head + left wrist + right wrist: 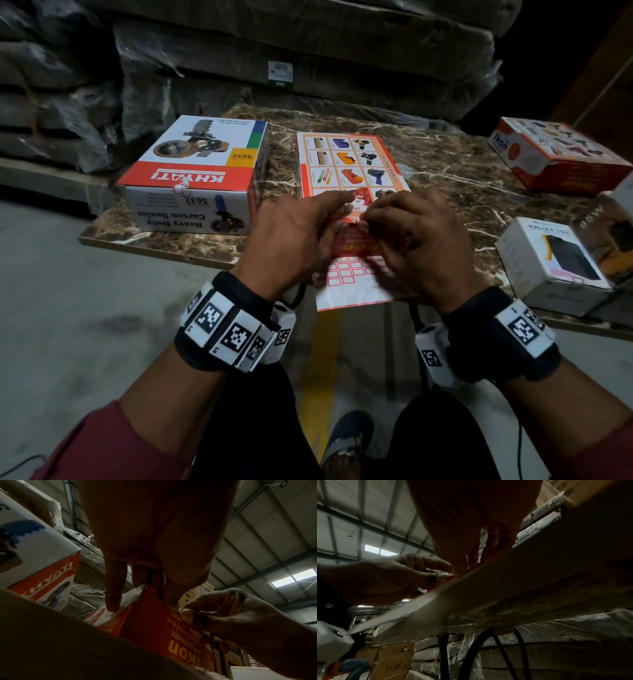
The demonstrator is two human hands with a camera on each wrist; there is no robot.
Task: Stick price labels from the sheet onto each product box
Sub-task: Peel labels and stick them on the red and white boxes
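My two hands met at the near edge of the counter [455, 164], over the orange Ikon box [346, 161] that lay in the middle with the label sheet [346, 291] hanging off the counter's near edge below it. My left hand [294, 233] had its fingers spread on the box's top and side, steadying it, the thumb pressed to the red front face; my right hand [421, 236] was curled in a pinch at that same face, thumb and forefinger closed on what I took to be a small price label, though the label itself was too small to make out. To do this well, I judged I should keep the left hand firm so the box could not slide, lay one edge of the label down first, then smooth along it with the thumb so no bubble or crease was trapped, and keep it straight against the printed lettering. The Khyati box [195, 174] stood at the counter's left corner, a second Ikon box [555, 154] at the far right, and the white Halley box [551, 263] at the near right, all waiting their turn
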